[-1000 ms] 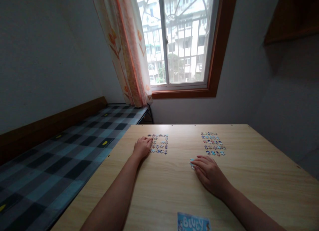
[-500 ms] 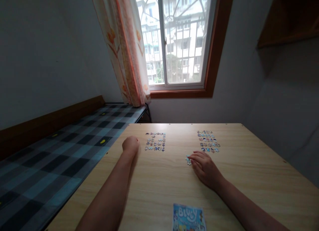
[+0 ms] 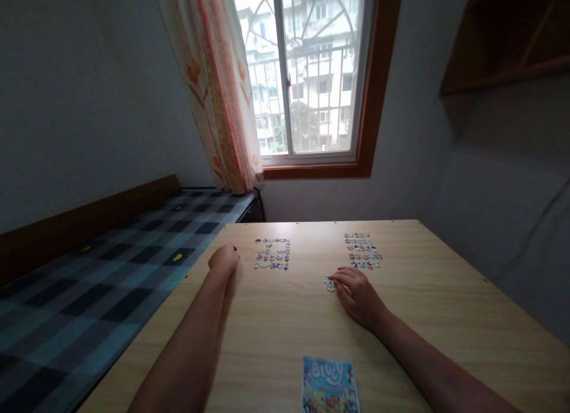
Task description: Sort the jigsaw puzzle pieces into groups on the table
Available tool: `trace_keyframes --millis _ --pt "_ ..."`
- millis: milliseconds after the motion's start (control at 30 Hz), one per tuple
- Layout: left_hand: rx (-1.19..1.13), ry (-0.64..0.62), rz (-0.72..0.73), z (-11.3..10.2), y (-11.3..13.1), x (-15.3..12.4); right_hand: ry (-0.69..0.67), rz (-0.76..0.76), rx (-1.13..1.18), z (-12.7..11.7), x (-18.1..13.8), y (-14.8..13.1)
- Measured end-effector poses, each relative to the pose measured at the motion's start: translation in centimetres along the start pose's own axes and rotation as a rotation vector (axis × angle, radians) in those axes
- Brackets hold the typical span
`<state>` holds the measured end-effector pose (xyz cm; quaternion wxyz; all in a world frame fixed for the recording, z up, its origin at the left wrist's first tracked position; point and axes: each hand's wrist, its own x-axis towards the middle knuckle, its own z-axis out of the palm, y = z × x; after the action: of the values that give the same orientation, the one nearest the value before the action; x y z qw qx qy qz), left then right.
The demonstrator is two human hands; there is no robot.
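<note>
My left hand (image 3: 224, 259) rests on the wooden table (image 3: 445, 318) as a loose fist, just left of a group of small puzzle pieces (image 3: 272, 254) laid out in a rectangle. What the fist holds, if anything, is hidden. My right hand (image 3: 356, 291) lies flat with its fingertips on a small cluster of joined puzzle pieces (image 3: 329, 283). A second group of loose pieces (image 3: 363, 251) lies just beyond my right hand.
A blue picture card (image 3: 330, 386) lies at the near table edge. A bed with a checked cover (image 3: 89, 282) runs along the left of the table. Behind are a window (image 3: 307, 75), a patterned curtain (image 3: 214, 86) and a wooden shelf (image 3: 503, 39) at upper right.
My left hand has pulled back to the left, off the left group of pieces, and curled into a fist. My right hand has stayed on the small cluster. The view has shifted slightly.
</note>
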<state>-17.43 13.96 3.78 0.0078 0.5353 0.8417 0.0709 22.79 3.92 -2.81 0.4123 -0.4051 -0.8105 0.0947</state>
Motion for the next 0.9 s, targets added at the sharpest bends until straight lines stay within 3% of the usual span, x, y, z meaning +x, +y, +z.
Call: trace_keyframes --millis 233,600,700,800,900 --pt "-0.038 -0.078 0.009 -0.5 -0.3 0.1 0.009 -0.003 -0.004 0.1 0.0 0.1" --pt "-0.098 -0.054 0.035 -1.4 0.0 -0.1 0.013 -0.028 -0.002 0.0 0.1 0.1" --pt "-0.163 -0.066 0.137 -2.7 1.4 -0.3 0.018 -0.016 -0.012 0.0 0.2 0.2" --pt "-0.265 -0.115 0.3 -3.3 4.6 -2.1 0.037 0.024 -0.036 -0.2 0.3 0.2" --pt "-0.517 -0.306 0.627 -2.0 9.0 -6.0 0.054 0.056 -0.08 -0.6 0.4 0.1"
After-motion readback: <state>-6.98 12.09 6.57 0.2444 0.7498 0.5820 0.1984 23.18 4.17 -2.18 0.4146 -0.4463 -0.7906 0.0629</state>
